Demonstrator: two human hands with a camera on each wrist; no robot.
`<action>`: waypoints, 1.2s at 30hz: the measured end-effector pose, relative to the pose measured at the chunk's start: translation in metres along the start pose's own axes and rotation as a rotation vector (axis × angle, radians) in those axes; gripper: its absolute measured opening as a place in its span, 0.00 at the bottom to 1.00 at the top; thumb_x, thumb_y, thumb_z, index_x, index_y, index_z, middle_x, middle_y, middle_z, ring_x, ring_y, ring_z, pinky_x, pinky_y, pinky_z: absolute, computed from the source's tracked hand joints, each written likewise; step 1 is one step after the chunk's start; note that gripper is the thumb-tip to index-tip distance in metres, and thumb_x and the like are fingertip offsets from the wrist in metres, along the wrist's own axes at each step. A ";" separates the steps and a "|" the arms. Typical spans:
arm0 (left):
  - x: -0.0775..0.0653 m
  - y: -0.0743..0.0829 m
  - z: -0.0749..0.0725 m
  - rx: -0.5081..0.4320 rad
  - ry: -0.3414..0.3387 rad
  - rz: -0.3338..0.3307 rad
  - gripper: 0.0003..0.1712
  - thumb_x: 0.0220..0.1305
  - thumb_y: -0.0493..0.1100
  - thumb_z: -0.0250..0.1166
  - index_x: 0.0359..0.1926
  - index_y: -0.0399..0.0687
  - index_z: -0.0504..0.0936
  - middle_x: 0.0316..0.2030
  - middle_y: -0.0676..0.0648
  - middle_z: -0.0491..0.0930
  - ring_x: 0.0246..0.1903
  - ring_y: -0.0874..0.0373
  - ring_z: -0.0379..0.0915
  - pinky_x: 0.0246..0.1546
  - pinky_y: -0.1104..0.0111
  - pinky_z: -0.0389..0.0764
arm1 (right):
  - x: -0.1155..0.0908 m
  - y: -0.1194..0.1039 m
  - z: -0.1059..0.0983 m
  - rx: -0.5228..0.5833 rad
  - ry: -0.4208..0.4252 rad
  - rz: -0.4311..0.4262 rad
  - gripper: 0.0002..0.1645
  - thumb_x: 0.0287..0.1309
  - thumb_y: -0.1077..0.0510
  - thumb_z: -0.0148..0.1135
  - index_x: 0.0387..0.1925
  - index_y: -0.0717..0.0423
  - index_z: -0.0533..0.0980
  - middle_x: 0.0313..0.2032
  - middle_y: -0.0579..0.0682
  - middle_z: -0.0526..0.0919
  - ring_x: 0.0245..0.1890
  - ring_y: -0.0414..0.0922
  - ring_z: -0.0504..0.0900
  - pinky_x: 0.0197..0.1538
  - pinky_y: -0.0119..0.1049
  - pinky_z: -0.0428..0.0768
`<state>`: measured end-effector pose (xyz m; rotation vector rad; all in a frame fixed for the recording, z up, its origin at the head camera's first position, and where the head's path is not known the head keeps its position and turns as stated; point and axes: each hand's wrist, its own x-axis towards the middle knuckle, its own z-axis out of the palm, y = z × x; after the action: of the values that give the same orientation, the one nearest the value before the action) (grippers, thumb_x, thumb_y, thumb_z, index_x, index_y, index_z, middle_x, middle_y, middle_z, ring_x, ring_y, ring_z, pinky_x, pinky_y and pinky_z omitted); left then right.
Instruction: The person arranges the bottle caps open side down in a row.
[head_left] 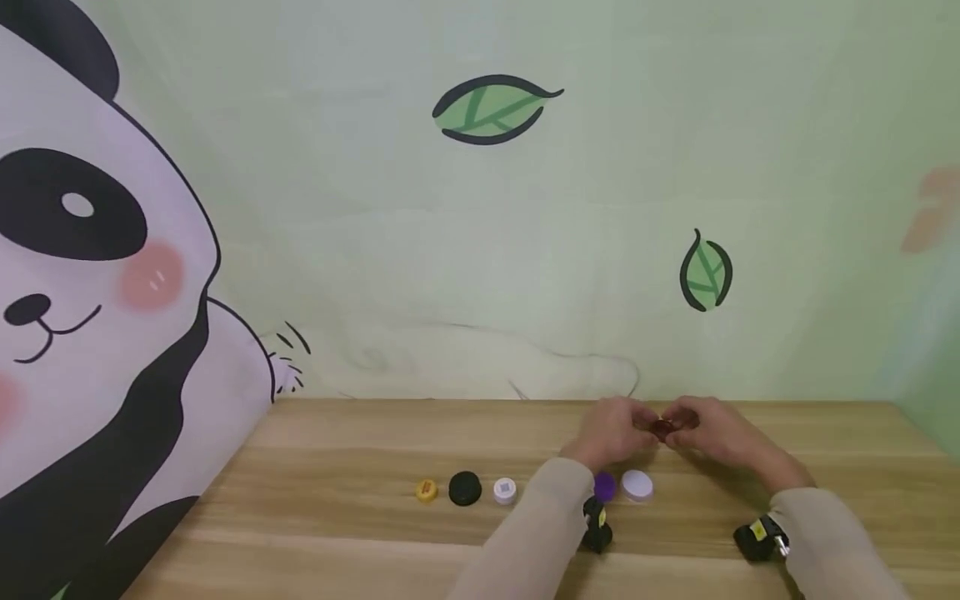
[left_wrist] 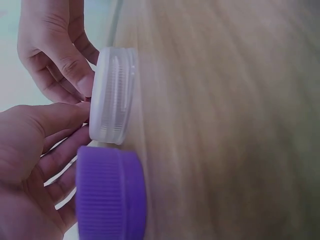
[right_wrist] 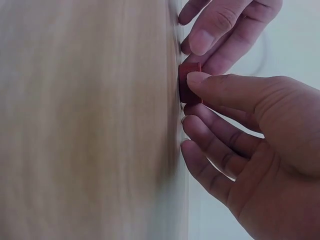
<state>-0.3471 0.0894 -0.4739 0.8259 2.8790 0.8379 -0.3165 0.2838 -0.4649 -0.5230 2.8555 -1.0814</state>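
Observation:
A small dark red bottle cap (right_wrist: 191,95) stands on the table toward its back right. My right hand (head_left: 712,429) pinches it, the thumb over its near side in the right wrist view. From the other side my left hand (head_left: 611,433) reaches in, its fingertips right at the cap's edge and its thumb just beside it. In the left wrist view a white cap (left_wrist: 115,95) hides where the hands meet. A purple ridged cap (left_wrist: 110,195) stands beside it, close to the left palm. The head view shows the purple cap (head_left: 604,486) partly behind the left sleeve.
To the left lie a yellow cap (head_left: 426,490), a black cap (head_left: 465,488) and a small white cap (head_left: 505,491), roughly in a row with the others. The wooden table (head_left: 337,533) ends at a wall (head_left: 375,250) printed with a panda and leaves.

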 end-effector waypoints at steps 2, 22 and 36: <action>0.001 0.000 -0.001 -0.027 0.011 0.008 0.16 0.63 0.43 0.78 0.52 0.54 0.92 0.42 0.60 0.90 0.42 0.69 0.82 0.46 0.78 0.75 | 0.001 -0.003 -0.003 -0.005 -0.005 0.005 0.16 0.64 0.68 0.69 0.52 0.70 0.80 0.44 0.57 0.88 0.47 0.57 0.86 0.54 0.58 0.83; -0.002 0.017 -0.023 -0.084 -0.048 0.063 0.21 0.62 0.42 0.78 0.57 0.49 0.89 0.49 0.55 0.90 0.48 0.66 0.82 0.50 0.80 0.72 | 0.001 -0.009 -0.023 -0.039 -0.025 -0.045 0.17 0.67 0.66 0.70 0.53 0.71 0.80 0.44 0.59 0.88 0.47 0.57 0.86 0.53 0.56 0.82; -0.022 0.021 -0.024 -0.171 -0.058 0.052 0.23 0.62 0.42 0.79 0.59 0.51 0.89 0.55 0.55 0.87 0.54 0.62 0.80 0.54 0.75 0.75 | -0.019 -0.021 -0.029 0.008 -0.031 -0.076 0.14 0.69 0.65 0.68 0.53 0.67 0.82 0.46 0.57 0.89 0.50 0.55 0.87 0.55 0.48 0.82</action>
<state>-0.3223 0.0810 -0.4451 0.8934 2.7011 1.0297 -0.2968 0.2937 -0.4306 -0.6466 2.8244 -1.0850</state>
